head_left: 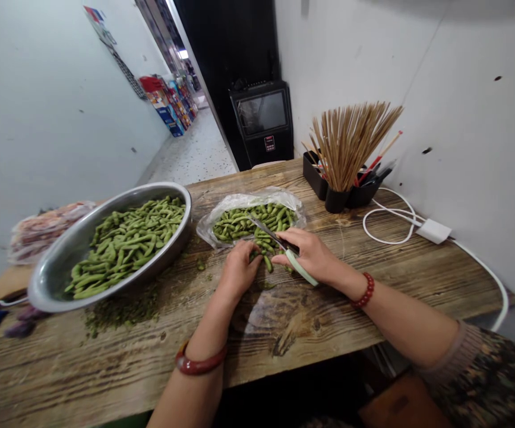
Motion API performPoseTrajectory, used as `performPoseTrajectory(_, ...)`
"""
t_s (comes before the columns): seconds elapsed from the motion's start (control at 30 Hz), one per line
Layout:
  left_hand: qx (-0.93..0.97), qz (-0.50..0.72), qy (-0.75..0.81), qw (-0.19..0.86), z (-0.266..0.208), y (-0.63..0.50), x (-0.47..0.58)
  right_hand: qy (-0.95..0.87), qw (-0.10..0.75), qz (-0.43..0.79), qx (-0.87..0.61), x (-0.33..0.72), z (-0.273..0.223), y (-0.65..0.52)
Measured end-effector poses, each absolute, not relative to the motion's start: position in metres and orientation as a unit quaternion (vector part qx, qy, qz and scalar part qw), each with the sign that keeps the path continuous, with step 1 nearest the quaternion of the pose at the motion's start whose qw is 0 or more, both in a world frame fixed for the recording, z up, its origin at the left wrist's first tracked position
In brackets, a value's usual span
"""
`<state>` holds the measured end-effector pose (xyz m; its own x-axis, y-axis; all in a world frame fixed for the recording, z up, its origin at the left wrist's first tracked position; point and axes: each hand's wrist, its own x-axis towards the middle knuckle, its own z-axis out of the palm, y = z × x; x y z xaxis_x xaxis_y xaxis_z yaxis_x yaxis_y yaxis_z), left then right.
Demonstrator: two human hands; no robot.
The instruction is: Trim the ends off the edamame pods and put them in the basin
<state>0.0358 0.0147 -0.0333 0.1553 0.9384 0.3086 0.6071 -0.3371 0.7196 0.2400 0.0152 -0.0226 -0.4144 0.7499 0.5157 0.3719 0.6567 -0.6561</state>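
Observation:
My right hand (309, 252) is closed round a pair of scissors (300, 268) with pale green handles, its dark blades pointing up and left over the pods. Beside it my left hand (240, 267) pinches a green soybean pod at the near edge of the pile; the fingers partly hide it. Another soybean pod (268, 263) lies between the two hands. The pile of soybean pods (234, 221) rests on an opened clear plastic bag (207, 224). To the left, a large metal basin (185, 223) holds many more pods.
Trimmed green bits (123, 312) lie below the basin. Behind it is a bag of pinkish food (52, 229). At the back right stand wooden skewers (350, 145) in a black holder (337, 201), near a white cable and adapter (434, 231). The wooden table (328, 321) ends close to my body.

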Motion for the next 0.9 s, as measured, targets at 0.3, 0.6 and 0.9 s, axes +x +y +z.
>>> performPoseTrajectory(0.3,0.487,0.461,0.564,0.482,-0.016,0.007,0.039,-0.804,0.423,0.236,-0.344,0.24,-0.024,0.016)
performPoseTrajectory(0.6,0.462,0.49,0.485,0.558,-0.006,-0.002,0.043,-0.84,0.355,0.232,-0.338,0.242,-0.019,0.01)
performPoseTrajectory(0.9,0.459,0.51,0.475,0.551,-0.007,-0.002,0.043,-0.848,0.333,0.233,-0.34,0.242,-0.015,0.007)
